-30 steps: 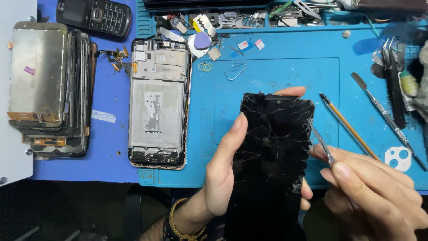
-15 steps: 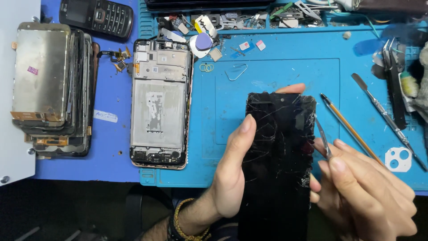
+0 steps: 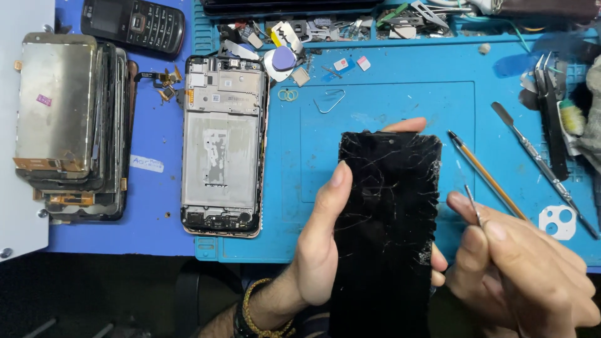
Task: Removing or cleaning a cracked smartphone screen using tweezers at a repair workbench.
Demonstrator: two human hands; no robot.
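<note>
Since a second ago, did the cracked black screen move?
Yes. The screen turned more upright in the left hand, compared with the fixed phone frame.

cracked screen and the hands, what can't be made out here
Head view:
- Cracked screen: its lower end runs off the bottom edge, and its back faces away.
- Left hand: fingers hidden behind the screen, only tips showing.
- Right hand: cut off by the bottom edge; the thin metal tool vanishes into its grip.
- Parts pile: too small to identify.
</note>
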